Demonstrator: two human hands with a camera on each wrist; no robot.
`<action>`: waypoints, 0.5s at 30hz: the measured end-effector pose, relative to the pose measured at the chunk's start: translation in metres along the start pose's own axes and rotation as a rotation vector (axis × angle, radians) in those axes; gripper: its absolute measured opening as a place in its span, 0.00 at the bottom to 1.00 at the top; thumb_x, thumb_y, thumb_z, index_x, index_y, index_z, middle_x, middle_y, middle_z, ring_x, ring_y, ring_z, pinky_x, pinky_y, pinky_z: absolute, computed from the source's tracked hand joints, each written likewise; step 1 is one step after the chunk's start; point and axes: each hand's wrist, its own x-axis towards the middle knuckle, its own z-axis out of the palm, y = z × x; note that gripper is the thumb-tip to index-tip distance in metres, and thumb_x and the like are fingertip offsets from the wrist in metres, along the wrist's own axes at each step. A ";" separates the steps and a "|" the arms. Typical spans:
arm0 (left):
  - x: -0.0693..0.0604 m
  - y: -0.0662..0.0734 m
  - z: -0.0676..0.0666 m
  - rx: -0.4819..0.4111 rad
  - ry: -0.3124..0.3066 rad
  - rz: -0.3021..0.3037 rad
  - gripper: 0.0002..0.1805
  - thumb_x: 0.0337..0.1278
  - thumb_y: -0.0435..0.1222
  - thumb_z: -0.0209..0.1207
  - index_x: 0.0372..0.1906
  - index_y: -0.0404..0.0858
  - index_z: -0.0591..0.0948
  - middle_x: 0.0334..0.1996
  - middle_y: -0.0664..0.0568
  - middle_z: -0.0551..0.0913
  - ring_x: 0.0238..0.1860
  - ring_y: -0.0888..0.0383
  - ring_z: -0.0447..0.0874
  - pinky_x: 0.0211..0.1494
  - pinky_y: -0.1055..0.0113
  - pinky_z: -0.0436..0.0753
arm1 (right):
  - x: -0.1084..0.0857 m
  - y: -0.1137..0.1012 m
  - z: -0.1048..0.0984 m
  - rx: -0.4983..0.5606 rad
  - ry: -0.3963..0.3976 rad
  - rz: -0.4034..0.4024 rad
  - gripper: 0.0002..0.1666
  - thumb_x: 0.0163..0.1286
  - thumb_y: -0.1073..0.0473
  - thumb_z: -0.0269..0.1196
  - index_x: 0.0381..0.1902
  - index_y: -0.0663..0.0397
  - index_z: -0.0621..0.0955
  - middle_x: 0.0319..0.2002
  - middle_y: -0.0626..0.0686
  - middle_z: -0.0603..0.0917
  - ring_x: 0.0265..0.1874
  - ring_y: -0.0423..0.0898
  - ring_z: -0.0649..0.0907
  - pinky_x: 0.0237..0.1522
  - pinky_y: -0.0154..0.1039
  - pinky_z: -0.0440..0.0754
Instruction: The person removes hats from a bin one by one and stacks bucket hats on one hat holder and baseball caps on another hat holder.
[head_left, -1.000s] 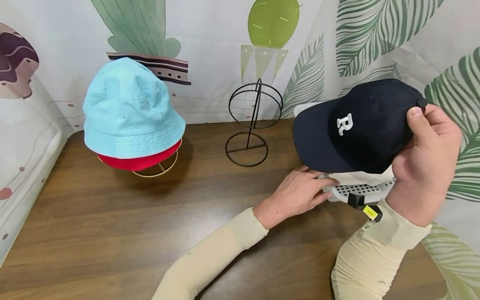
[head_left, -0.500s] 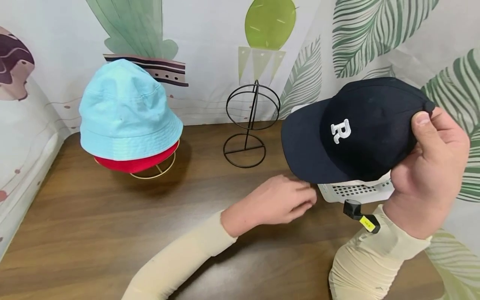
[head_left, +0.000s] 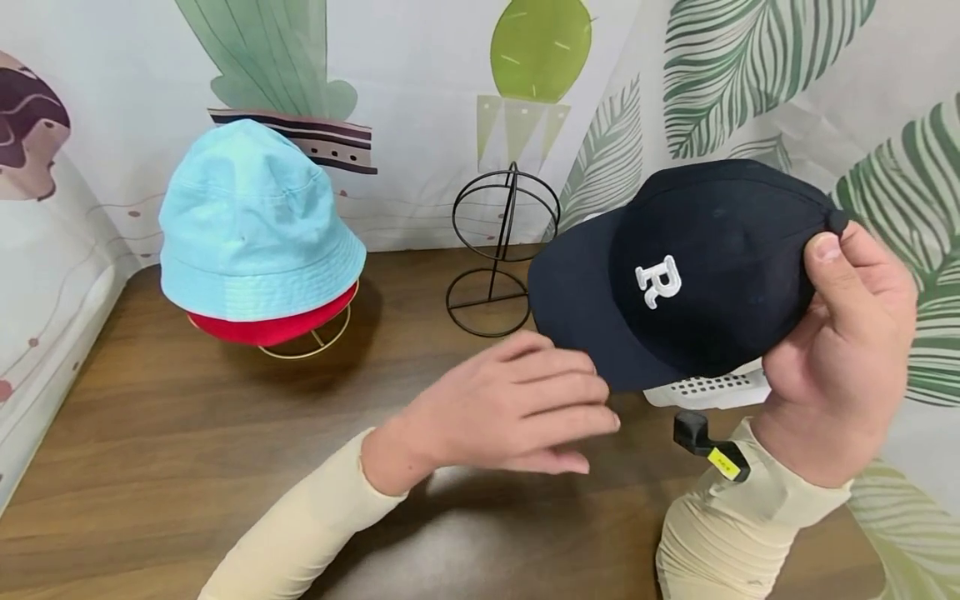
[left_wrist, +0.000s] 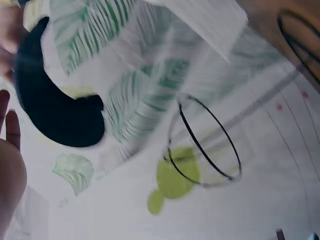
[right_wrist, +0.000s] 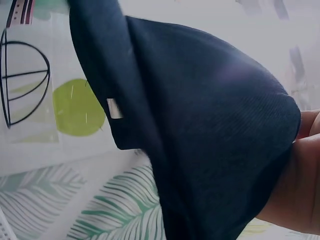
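Observation:
My right hand (head_left: 851,333) pinches the back of a navy baseball cap (head_left: 712,275), which bears a white letter R and has its brim pointing left. In the right wrist view the underside of the cap (right_wrist: 210,115) fills the middle. My left hand (head_left: 502,408) is beside the brim's near edge, fingers loosely extended and holding nothing; whether it touches the brim I cannot tell. Left of the cap, a black wire hat stand (head_left: 491,275) bears no hat. The left wrist view is blurred, with the left hand (left_wrist: 10,170) at its edge.
A light blue bucket hat (head_left: 255,225) sits over a red hat (head_left: 277,327) on a gold wire stand (head_left: 303,354) at the left. A white perforated basket (head_left: 712,390) is partly hidden behind the cap. Printed cloth (head_left: 420,83) encloses the wooden table (head_left: 187,450).
The cap has moved left and slightly towards me in my right hand, away from over the basket. My left hand has left the basket's edge, moving left, and its fingers have loosened.

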 end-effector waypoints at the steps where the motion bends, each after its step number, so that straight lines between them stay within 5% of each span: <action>1: -0.002 -0.003 -0.002 -0.003 0.003 -0.027 0.23 0.73 0.57 0.62 0.59 0.46 0.85 0.54 0.55 0.86 0.61 0.55 0.80 0.60 0.60 0.78 | -0.001 0.000 0.001 0.010 -0.010 0.007 0.19 0.77 0.80 0.48 0.60 0.93 0.71 0.45 0.79 0.84 0.34 0.65 0.91 0.36 0.53 0.91; 6: -0.009 -0.017 -0.007 0.029 0.042 -0.137 0.22 0.70 0.49 0.67 0.63 0.45 0.83 0.61 0.52 0.82 0.68 0.51 0.75 0.63 0.55 0.76 | -0.004 0.002 0.004 0.059 -0.044 0.034 0.20 0.77 0.79 0.47 0.62 0.92 0.70 0.47 0.80 0.84 0.36 0.66 0.91 0.37 0.54 0.91; 15: -0.011 -0.027 -0.011 0.100 0.169 -0.280 0.16 0.66 0.28 0.64 0.53 0.47 0.88 0.56 0.49 0.84 0.64 0.47 0.79 0.59 0.51 0.77 | -0.010 0.008 0.011 0.099 -0.085 0.062 0.18 0.77 0.80 0.47 0.59 0.93 0.71 0.45 0.80 0.84 0.35 0.66 0.90 0.37 0.54 0.91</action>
